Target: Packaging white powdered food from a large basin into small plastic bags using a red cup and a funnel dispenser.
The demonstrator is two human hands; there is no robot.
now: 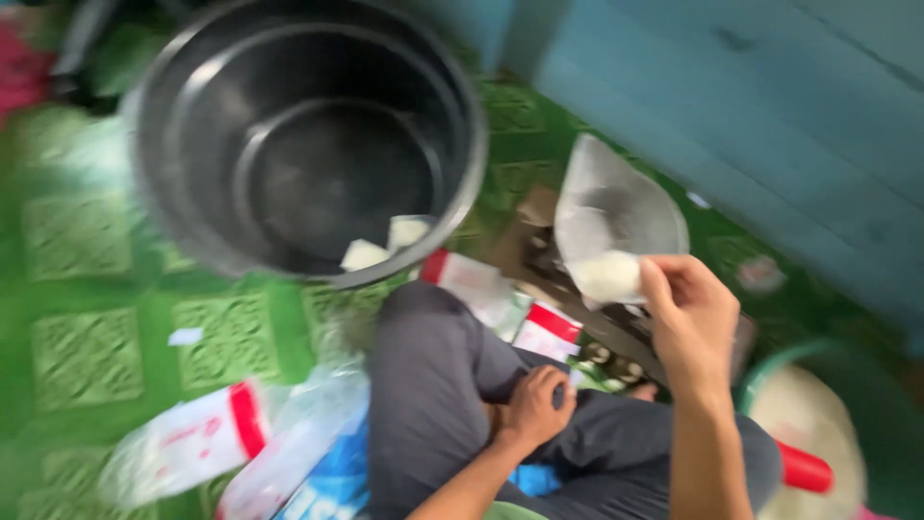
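Clear plastic bag (606, 231) with white contents, raised above the lap, pinched at its lower edge by right hand (688, 313). Left hand (539, 403) curled shut on trouser leg, apparently holding nothing. Black bucket (308, 135) beside, white packets (385, 246) inside.

Your right hand (688, 318) pinches a clear bag (608, 226) holding something white. Two white packets with red bands (515, 308) lie beside your knee. Another red-banded white packet (197, 435) and a blue-and-clear wrapper (322, 462) lie on the green floor lower left.
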